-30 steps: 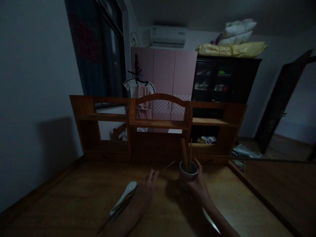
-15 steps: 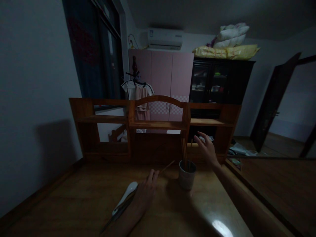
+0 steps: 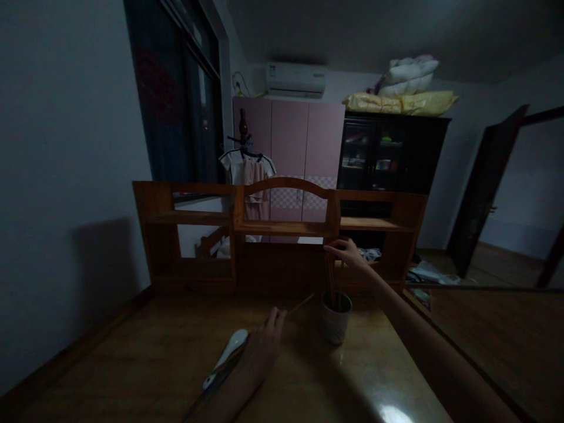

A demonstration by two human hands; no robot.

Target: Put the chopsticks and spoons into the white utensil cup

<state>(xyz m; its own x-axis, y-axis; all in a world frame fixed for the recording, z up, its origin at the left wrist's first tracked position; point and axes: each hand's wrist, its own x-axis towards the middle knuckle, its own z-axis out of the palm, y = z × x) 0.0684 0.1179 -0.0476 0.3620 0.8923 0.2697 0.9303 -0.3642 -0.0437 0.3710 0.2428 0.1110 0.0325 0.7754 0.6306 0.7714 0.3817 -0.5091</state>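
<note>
A round grey cup (image 3: 335, 323) stands upright on the wooden desk, with several chopsticks (image 3: 331, 282) leaning in it. My right hand (image 3: 348, 252) is above the cup, thumb and fingers pinched at the chopsticks' upper ends. Low over the desk, left of the cup, my left hand (image 3: 264, 343) is closed around a thin chopstick (image 3: 302, 304) whose end sticks out to the right. A white spoon (image 3: 229, 355) lies just left of that hand. Beside the spoon are dark, thin utensils (image 3: 215, 380), partly hidden by my left forearm.
A wooden shelf unit (image 3: 282, 228) runs along the back of the desk (image 3: 132, 358). A wall (image 3: 66, 264) borders the left side. Beyond the shelf are a pink wardrobe (image 3: 288, 138), a dark cabinet (image 3: 425, 153) and hanging clothes (image 3: 253, 170). The light is dim.
My right hand has moved left to the tops of the chopsticks, its fingers closing there. My left hand stays almost in place with its chopstick. The view has tilted slightly upward.
</note>
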